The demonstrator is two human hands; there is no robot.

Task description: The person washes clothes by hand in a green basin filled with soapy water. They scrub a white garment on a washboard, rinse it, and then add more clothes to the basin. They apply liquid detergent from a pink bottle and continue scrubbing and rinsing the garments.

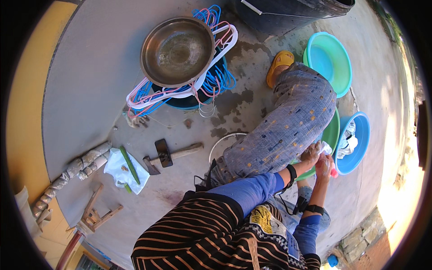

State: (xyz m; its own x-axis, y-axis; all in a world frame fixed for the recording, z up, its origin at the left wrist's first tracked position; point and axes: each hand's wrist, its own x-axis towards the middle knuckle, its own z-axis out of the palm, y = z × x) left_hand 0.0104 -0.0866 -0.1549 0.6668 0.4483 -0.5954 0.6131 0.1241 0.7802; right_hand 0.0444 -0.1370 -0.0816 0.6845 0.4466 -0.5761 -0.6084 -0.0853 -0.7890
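Over the green plastic basin (332, 130), partly hidden by my leg, my two hands are close together. My left hand (311, 152) grips a white wet cloth (325, 147). Against the same cloth is my right hand (323, 166), curled around something pink or red (334, 171), whose kind I cannot tell. A blue plastic basin (366, 145) with white and grey cloth (347, 141) in it stands just beyond my hands. An aqua basin (349, 72) stands farther along, beside my knee.
A metal bowl (179, 50) rests on plastic hangers (216, 76) over a tub. A black bucket (280, 20) stands at the top. On the concrete floor lie a hatchet (185, 151), a phone (163, 153), and a cucumber (130, 165) on a plastic bag (114, 163).
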